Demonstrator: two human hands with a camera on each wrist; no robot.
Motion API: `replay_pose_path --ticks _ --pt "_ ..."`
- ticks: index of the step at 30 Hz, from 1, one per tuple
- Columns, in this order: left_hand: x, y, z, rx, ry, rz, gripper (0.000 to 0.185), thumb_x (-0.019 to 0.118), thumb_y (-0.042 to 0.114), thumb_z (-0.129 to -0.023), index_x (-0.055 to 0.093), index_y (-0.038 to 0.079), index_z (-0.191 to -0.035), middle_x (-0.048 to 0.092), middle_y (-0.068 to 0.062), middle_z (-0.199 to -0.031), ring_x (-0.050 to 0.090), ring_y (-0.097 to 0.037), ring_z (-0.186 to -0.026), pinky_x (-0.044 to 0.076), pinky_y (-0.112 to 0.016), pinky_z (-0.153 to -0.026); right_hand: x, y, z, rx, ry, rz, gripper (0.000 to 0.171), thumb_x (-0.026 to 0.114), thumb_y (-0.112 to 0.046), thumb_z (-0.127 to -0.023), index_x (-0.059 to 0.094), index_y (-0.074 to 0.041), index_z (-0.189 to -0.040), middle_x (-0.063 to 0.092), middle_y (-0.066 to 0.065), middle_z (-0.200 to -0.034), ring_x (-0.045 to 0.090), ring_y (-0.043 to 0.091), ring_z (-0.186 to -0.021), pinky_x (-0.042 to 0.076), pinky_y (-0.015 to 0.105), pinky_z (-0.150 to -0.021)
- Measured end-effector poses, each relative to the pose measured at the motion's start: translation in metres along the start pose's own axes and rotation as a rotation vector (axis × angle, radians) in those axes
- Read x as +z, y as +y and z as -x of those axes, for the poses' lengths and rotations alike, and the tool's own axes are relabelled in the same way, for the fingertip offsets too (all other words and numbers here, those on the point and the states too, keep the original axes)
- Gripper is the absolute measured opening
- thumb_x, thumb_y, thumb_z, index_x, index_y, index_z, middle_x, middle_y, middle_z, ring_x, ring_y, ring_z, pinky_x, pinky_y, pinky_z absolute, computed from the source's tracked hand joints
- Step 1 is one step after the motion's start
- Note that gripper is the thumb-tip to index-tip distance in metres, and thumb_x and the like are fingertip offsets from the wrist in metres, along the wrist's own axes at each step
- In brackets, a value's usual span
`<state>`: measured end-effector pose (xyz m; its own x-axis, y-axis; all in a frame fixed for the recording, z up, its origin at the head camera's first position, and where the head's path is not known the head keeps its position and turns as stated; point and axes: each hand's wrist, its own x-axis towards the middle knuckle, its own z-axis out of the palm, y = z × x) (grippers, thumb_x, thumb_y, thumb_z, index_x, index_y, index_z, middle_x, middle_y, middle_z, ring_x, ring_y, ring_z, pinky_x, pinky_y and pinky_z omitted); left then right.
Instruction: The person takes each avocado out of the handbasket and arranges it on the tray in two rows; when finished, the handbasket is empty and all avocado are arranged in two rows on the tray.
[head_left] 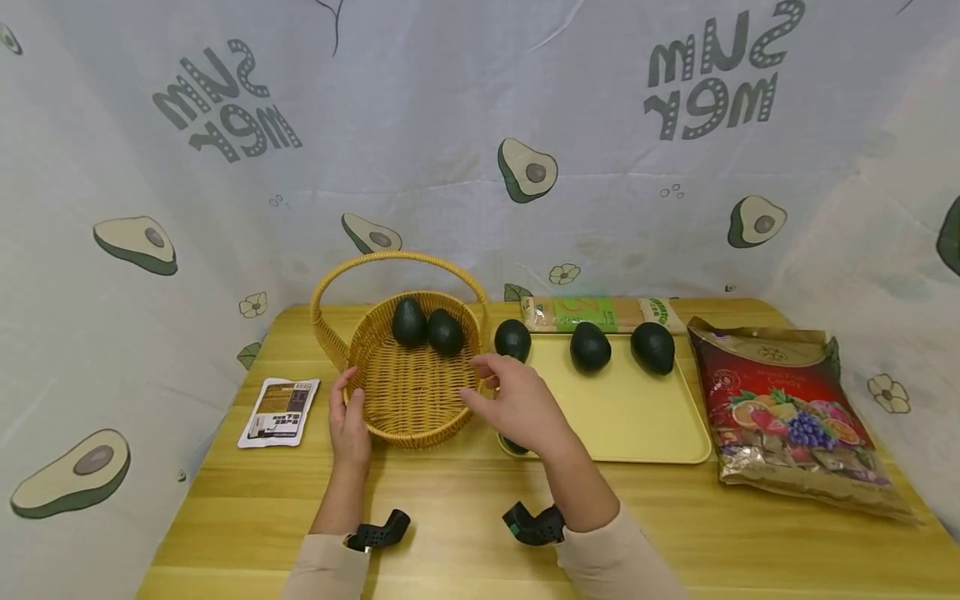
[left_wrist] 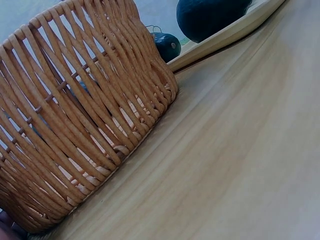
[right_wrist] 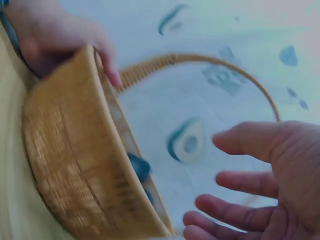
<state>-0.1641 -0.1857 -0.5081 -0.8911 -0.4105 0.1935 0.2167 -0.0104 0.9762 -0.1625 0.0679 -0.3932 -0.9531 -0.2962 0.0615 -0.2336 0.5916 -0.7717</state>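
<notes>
A woven wicker basket [head_left: 408, 392] with a hoop handle stands on the wooden table and holds two dark avocados [head_left: 408, 322] [head_left: 446, 332]. My left hand [head_left: 349, 412] grips its left rim, thumb hooked over the edge; the right wrist view shows this left hand [right_wrist: 55, 42] on the basket [right_wrist: 75, 165]. My right hand [head_left: 491, 385] hovers empty, fingers spread, over the basket's right rim and the left edge of the yellow tray [head_left: 637, 417]. Three avocados [head_left: 513, 339] [head_left: 590, 347] [head_left: 652, 347] lie along the tray's back. A dark object [head_left: 513, 447] shows partly under my right hand.
A large red fruit-snack bag [head_left: 787, 412] lies right of the tray. A long noodle packet [head_left: 600, 314] lies behind the tray. A small printed sachet [head_left: 279, 411] sits left of the basket. Avocado-print cloth walls the table on three sides.
</notes>
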Motion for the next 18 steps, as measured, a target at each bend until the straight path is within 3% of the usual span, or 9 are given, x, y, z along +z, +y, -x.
replay_pose_path --ticks 4,10,14,18 --pt "0.0 0.0 0.0 0.004 -0.012 0.006 0.041 0.037 0.011 -0.106 0.042 -0.003 -0.144 0.033 -0.015 -0.16 0.023 -0.028 -0.152 0.018 -0.044 -0.123 0.018 -0.015 -0.018 -0.014 0.017 0.024 0.048 0.073 -0.033 -0.093 0.063 -0.012 -0.135 0.069 0.009 -0.126 0.065 0.03 -0.116 0.053 0.048 -0.096" --pt "0.0 -0.001 0.0 0.003 -0.011 0.024 0.041 0.036 0.008 -0.106 0.042 -0.003 -0.145 0.035 -0.015 -0.158 0.03 -0.03 -0.147 0.031 -0.02 -0.11 0.037 -0.029 -0.052 0.002 0.015 0.125 0.055 0.069 -0.038 -0.095 0.056 -0.016 -0.144 0.06 0.013 -0.138 0.062 0.032 -0.12 0.051 0.051 -0.099" --pt "0.0 -0.002 0.0 0.02 -0.009 0.027 0.04 0.036 0.008 -0.106 0.042 -0.004 -0.144 0.034 -0.017 -0.157 0.03 -0.03 -0.147 0.031 -0.014 -0.106 0.049 -0.03 -0.076 0.017 0.039 0.056 0.056 0.067 -0.038 -0.096 0.053 -0.017 -0.147 0.055 0.014 -0.145 0.06 0.035 -0.124 0.051 0.054 -0.1" --pt "0.001 -0.001 0.0 0.018 -0.01 0.019 0.04 0.037 0.009 -0.106 0.043 -0.002 -0.144 0.034 -0.018 -0.157 0.029 -0.031 -0.147 0.03 -0.017 -0.107 0.063 -0.026 -0.093 0.038 0.097 -0.051 0.054 0.065 -0.034 -0.098 0.052 -0.017 -0.148 0.05 0.012 -0.15 0.055 0.035 -0.131 0.049 0.054 -0.103"
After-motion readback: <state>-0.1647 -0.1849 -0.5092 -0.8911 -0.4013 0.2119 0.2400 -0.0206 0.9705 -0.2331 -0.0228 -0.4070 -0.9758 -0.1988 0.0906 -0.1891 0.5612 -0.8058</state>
